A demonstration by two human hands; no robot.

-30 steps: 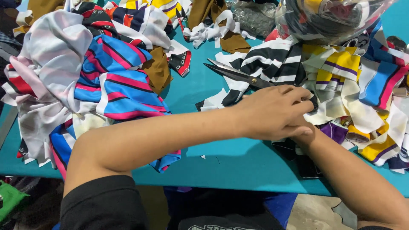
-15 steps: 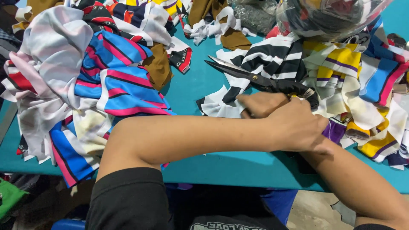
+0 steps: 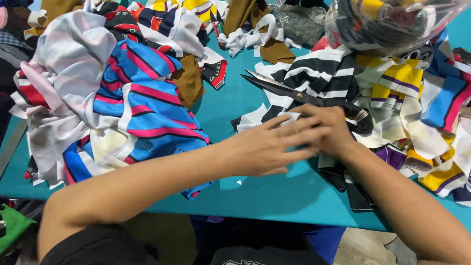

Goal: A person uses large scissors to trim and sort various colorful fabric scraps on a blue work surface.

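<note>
My left hand [image 3: 267, 147] lies flat with its fingers stretched out, the fingertips resting over my right hand [image 3: 333, 130]. My right hand is curled on a black-and-white striped fabric scrap [image 3: 274, 109] on the teal table [image 3: 274, 196]. Large black-handled scissors [image 3: 284, 88] lie with blades apart just beyond both hands, the handles beside my right hand's knuckles. What lies under the palms is hidden.
A heap of blue, pink and white striped cloth [image 3: 127, 103] fills the left side. Yellow, purple and white scraps [image 3: 417, 113] pile up at the right. A clear plastic bag of scraps [image 3: 392, 22] sits at the back right, with brown cloth [image 3: 255, 19] behind.
My left hand has slid back to the left, off my right hand, uncovering it and the scissor handles. The scissors and the cloth heaps have stayed in place.
</note>
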